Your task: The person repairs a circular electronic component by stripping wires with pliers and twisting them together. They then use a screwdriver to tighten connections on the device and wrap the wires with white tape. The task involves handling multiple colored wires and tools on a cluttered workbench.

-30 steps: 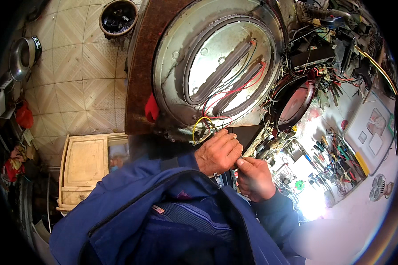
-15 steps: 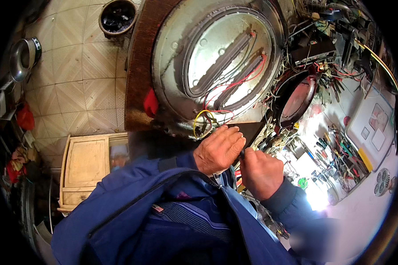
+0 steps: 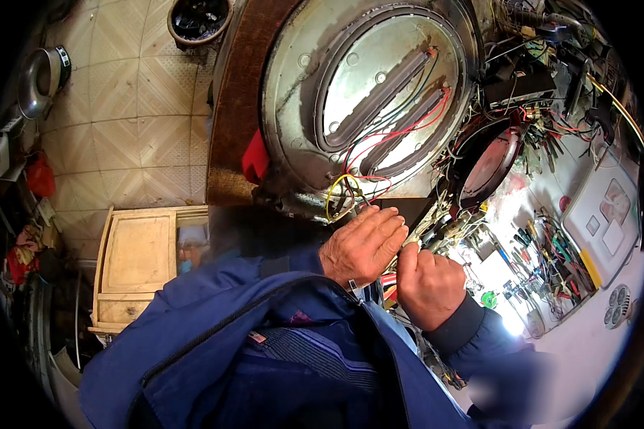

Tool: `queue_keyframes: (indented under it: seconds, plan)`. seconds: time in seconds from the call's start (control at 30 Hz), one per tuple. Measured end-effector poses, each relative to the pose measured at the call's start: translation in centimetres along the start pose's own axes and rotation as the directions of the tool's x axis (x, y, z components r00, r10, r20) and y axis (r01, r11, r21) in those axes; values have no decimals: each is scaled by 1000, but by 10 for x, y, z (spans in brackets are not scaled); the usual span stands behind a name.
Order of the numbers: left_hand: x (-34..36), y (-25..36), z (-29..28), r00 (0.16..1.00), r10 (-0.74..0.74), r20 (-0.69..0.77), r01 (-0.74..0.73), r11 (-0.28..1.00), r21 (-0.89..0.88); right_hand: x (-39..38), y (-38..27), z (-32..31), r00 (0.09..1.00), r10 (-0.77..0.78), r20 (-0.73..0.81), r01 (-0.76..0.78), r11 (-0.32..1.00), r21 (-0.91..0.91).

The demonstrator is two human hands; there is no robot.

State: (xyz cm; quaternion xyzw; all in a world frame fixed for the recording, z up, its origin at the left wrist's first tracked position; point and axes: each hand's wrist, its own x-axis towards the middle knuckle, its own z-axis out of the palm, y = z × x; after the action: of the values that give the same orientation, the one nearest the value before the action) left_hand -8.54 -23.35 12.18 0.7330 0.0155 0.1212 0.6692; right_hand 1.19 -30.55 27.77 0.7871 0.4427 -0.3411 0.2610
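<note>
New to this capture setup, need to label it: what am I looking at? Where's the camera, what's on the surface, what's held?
There's no robot here: these are a person's own bare hands. The view comes from the left one of two wide fisheye cameras worn on the head, looking down, so straight edges bend near the rim.

A round metal piece lies over a brown surface; it carries two dark bars and thin wires, including a red wire. A yellow wire loops at its lower edge, close to the left hand. The right hand is curled just beside it. Whatever either grip holds is hidden by the fingers, so I can't say. Off to the right is a spread of tools.
</note>
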Motion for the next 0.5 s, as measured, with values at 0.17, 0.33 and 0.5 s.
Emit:
queue_keyframes:
  seconds: [0.17,0.33,0.5]
  plan:
    - [-2,-3,5,999,23,-28,-21,998,55,2,-2,3,986,148,-80,-110,925,363]
    - [-1,-3,5,999,14,-31,-12,998,59,-7,6,24,900,373,227,-356,326,876]
    - [-1,-4,-2,1000,26,-14,-25,999,24,-8,4,15,914,321,250,-395,552,734]
